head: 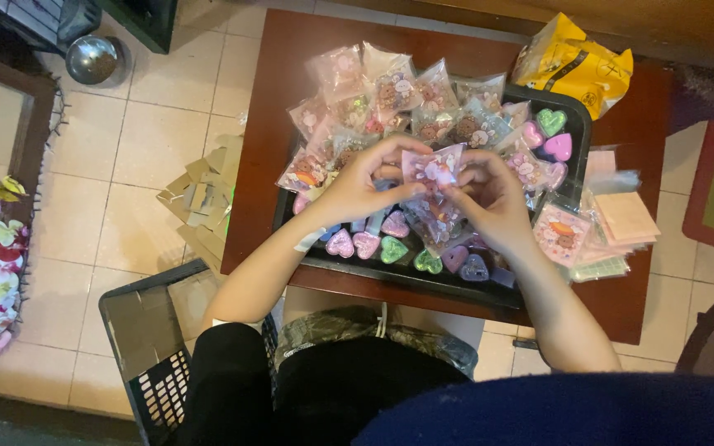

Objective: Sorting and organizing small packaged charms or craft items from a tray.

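- Between our fingertips (pixel 413 188), above the middle of the tray, we pinch a small clear packet (pixel 431 169) printed in pink; both hands grasp its top edge.
- Our left hand (pixel 361 177) grips the packet's left side, our right hand (pixel 489 194) its right, thumbs nearly meeting.
- Below our hands, the black tray (pixel 576 111) holds loose heart-shaped pieces (pixel 365 244) in pink, green and purple, with filled packets (pixel 390 91) piled at its far end.
- Beside the tray, on the brown table (pixel 270 124), sit flat pink sheets (pixel 625 216) and a yellow bag (pixel 572 62).
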